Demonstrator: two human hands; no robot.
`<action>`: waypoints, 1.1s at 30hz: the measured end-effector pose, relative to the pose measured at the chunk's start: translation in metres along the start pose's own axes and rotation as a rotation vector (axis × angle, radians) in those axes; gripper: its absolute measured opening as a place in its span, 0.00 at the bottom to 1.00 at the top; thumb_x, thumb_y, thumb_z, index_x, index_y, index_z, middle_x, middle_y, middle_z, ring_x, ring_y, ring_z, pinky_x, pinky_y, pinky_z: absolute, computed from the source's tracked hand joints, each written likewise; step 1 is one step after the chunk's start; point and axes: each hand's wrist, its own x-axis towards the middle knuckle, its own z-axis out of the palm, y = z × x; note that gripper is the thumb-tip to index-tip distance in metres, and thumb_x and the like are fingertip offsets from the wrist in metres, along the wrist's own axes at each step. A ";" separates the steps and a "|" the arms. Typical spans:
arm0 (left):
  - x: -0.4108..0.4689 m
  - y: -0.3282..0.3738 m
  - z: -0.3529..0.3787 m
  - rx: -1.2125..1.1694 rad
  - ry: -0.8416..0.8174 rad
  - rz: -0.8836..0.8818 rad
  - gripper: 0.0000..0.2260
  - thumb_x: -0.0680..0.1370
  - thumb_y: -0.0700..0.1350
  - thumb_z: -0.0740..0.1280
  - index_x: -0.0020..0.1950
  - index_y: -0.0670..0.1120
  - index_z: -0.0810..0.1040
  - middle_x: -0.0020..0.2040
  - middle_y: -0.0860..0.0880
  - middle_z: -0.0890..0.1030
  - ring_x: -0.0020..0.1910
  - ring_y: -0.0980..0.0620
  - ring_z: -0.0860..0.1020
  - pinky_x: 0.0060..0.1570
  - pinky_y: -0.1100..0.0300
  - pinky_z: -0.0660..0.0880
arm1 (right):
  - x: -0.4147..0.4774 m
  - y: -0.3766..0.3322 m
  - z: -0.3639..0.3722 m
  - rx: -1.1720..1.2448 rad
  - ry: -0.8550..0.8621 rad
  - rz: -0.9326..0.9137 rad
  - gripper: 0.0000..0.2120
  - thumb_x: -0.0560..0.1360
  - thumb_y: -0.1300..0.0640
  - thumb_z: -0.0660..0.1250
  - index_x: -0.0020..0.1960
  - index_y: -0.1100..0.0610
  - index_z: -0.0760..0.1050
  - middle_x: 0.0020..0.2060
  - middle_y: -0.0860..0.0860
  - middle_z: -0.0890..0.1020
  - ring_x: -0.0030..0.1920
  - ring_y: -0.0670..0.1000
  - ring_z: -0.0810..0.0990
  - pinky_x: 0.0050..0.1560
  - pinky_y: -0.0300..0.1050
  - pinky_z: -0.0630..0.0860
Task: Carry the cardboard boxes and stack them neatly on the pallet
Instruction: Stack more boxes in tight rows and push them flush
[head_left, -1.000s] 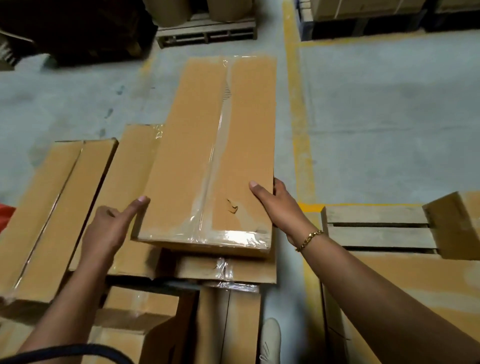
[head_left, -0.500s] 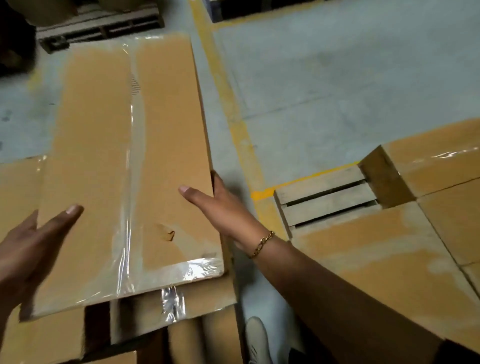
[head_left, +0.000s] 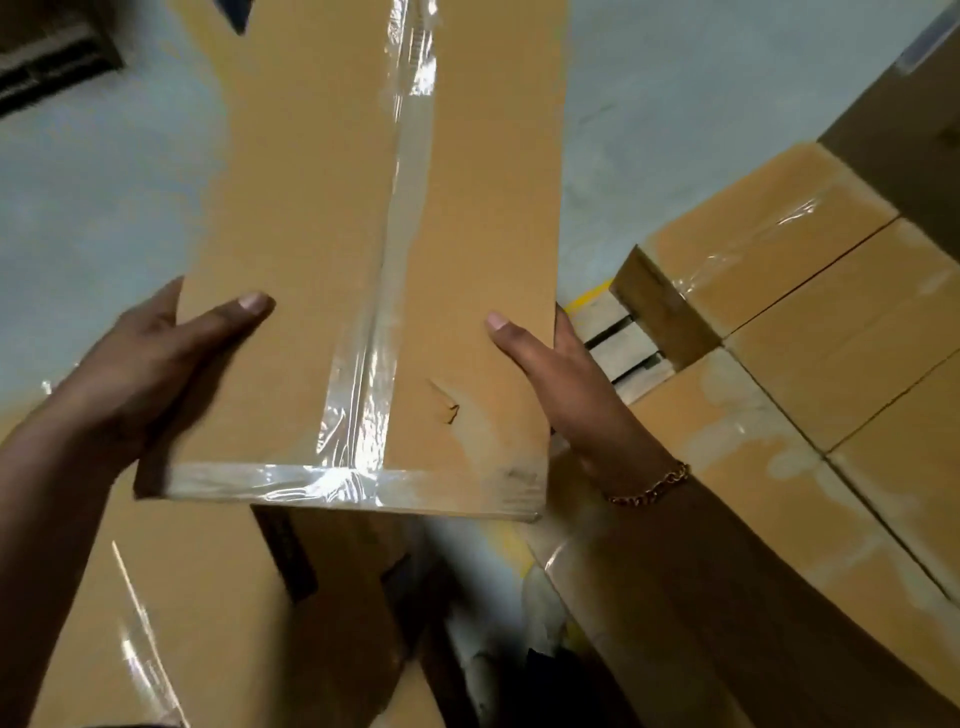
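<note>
A person holds a long, flat cardboard box (head_left: 322, 249) in the air, gripped at its near end from both sides. The left hand (head_left: 150, 374) clasps the left edge, its thumb pressed flat on the top face while the other fingers are hidden beneath the box. The right hand (head_left: 561, 384) grips the right edge the same way, thumb on top and the remaining fingers tucked under or along the side; a gold chain bracelet (head_left: 649, 486) circles that wrist. Clear tape (head_left: 400, 260) runs along the box's middle seam and across its near edge, and a small tear marks the cardboard close to the right thumb.

Compared with the frame half a second ago, the box has swung to the right and now fills the centre of the view, its far end running past the top edge. It has lifted clear of the pile of boxes (head_left: 171, 613) it was over, which now shows only at lower left. The stacked boxes (head_left: 841, 332) on the wooden pallet (head_left: 618, 343) have come much closer at the right, and the carried box's right edge now lies just beside the pallet's bare slats. Grey concrete floor (head_left: 104, 197) shows on either side of the box, and the yellow floor line is mostly hidden behind it.
</note>
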 end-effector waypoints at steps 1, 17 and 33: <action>0.010 0.008 0.016 0.007 -0.064 0.030 0.22 0.74 0.59 0.75 0.64 0.51 0.80 0.54 0.47 0.87 0.50 0.44 0.86 0.53 0.45 0.80 | 0.008 0.003 -0.013 0.009 0.032 0.017 0.16 0.77 0.42 0.70 0.63 0.37 0.72 0.58 0.39 0.83 0.57 0.41 0.82 0.64 0.50 0.78; 0.181 -0.094 0.125 0.309 -0.547 -0.206 0.27 0.72 0.57 0.78 0.70 0.56 0.77 0.59 0.51 0.86 0.55 0.47 0.85 0.62 0.42 0.76 | 0.085 0.211 -0.014 0.109 0.193 0.442 0.32 0.65 0.41 0.76 0.67 0.46 0.73 0.58 0.43 0.84 0.58 0.44 0.82 0.65 0.54 0.78; 0.255 -0.167 0.216 0.374 -0.733 -0.305 0.28 0.72 0.40 0.78 0.70 0.50 0.77 0.54 0.48 0.87 0.49 0.48 0.87 0.58 0.49 0.78 | 0.110 0.315 -0.009 0.098 0.462 0.638 0.31 0.56 0.39 0.79 0.56 0.51 0.81 0.47 0.45 0.87 0.47 0.44 0.86 0.56 0.51 0.83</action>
